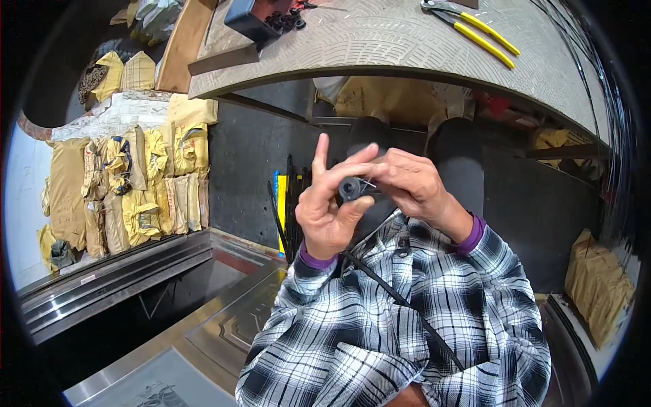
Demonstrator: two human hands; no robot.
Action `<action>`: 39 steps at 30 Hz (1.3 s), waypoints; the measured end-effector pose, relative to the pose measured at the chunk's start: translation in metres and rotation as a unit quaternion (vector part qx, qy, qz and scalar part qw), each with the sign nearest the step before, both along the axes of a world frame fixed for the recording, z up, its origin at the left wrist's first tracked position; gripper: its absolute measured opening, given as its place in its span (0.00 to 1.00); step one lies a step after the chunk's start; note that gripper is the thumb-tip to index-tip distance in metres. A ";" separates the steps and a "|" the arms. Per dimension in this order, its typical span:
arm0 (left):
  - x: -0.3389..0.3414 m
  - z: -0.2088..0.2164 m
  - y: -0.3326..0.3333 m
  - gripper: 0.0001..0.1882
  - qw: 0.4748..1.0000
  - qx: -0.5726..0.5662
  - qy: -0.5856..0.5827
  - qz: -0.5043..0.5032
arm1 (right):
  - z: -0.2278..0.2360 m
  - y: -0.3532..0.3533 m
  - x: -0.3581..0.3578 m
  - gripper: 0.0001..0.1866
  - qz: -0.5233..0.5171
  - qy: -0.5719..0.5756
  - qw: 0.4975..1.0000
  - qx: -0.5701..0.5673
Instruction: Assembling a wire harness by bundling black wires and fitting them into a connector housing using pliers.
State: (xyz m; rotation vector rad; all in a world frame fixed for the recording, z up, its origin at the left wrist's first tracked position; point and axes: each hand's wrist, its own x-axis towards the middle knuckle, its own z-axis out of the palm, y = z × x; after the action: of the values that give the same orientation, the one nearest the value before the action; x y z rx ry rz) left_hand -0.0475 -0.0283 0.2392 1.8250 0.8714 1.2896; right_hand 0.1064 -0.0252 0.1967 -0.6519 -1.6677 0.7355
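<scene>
In front of my chest, my left hand grips a small black round fitting between thumb and fingers. A hole shows in the fitting's end, and one finger of this hand points up away from it. My right hand is closed beside it, with its fingertips reaching over to the left hand's fingers. Thin, shiny metal bits show at the fitting's right side, between the hands. What the right fingertips pinch is hidden. Below the hands, a long thin black strip runs slantwise across my plaid shirt.
Ahead stands a patterned worktable with yellow-handled pliers and a blue bin of small black parts. Long black strands hang at the right. Wrapped packages are stacked left; black and yellow strips stand behind my left hand.
</scene>
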 end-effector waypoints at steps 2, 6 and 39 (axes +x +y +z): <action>0.005 0.005 0.007 0.19 0.998 -0.031 -0.017 -0.060 | -0.005 0.001 0.003 0.19 0.014 -0.003 1.000 -0.009; 0.004 -0.003 0.020 0.17 0.992 0.000 -0.014 -0.123 | -0.004 0.008 0.018 0.18 0.080 -0.019 0.996 -0.020; 0.021 -0.027 0.017 0.27 0.986 -0.079 -0.148 -0.003 | 0.087 -0.017 0.066 0.26 -0.185 -0.584 0.786 0.078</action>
State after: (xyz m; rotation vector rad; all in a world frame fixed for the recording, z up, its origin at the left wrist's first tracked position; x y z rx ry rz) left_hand -0.0265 -0.0110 0.2120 1.4657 0.7796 1.4022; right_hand 0.1724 -0.0426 0.2835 -1.4345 -2.5329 -0.2239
